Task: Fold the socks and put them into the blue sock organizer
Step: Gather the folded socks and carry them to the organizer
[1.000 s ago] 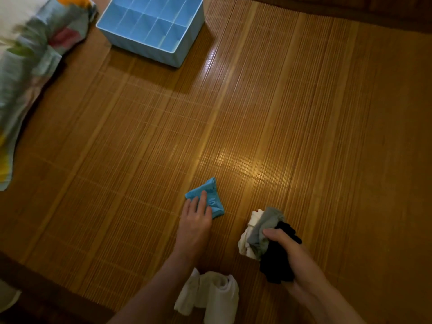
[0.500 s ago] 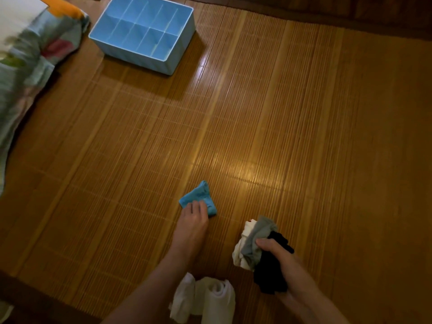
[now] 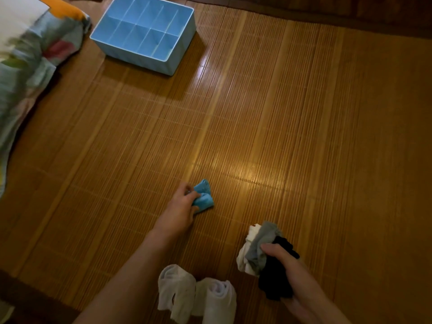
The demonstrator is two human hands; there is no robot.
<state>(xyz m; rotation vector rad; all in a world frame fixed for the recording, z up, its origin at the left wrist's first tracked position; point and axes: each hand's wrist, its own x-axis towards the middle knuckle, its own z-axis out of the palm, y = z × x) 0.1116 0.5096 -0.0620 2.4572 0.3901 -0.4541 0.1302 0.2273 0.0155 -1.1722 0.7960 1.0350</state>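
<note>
Our left hand (image 3: 180, 206) pinches the blue sock (image 3: 204, 196); our right hand (image 3: 288, 271) grips bundled socks (image 3: 258, 247). The organizer (image 3: 182, 45) stands empty.

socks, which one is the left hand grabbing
The bright blue sock, gripped by the left hand. The white, grey and black bunch is in the right hand; the white socks lie loose, in neither hand.

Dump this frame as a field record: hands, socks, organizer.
left hand: grips blue sock on bamboo mat
right hand: holds sock bundle, white, grey and black
loose: white socks on mat, between the forearms
blue sock organizer: upper left, far from both hands
left edge: patterned quilt
</note>
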